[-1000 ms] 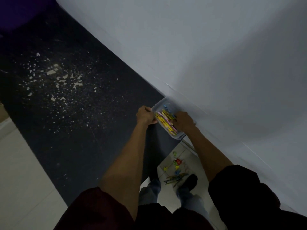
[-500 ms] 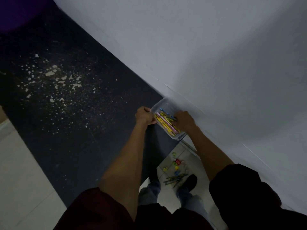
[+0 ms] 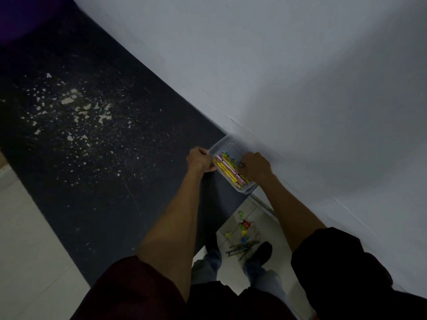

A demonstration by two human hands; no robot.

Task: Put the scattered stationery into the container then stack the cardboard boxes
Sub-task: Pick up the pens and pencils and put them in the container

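A clear plastic container (image 3: 221,144) sits on the dark countertop (image 3: 104,169) against the white wall, holding yellow and pink stationery (image 3: 227,170). My left hand (image 3: 199,159) grips the container's near left rim. My right hand (image 3: 254,167) has its fingers curled over the right side of the container, among the stationery. More stationery lies scattered on the tiled floor below: pens (image 3: 241,247) and small coloured clips (image 3: 245,226). No cardboard boxes show clearly.
White flakes of debris (image 3: 69,107) speckle the countertop to the left. The white wall (image 3: 300,88) runs diagonally along the counter's far edge. My shoes (image 3: 262,251) stand on the floor beside the pens. Pale floor tiles (image 3: 23,239) lie at lower left.
Both hands stay on the container; my right hand has shifted slightly deeper over the stationery. The container has barely moved.
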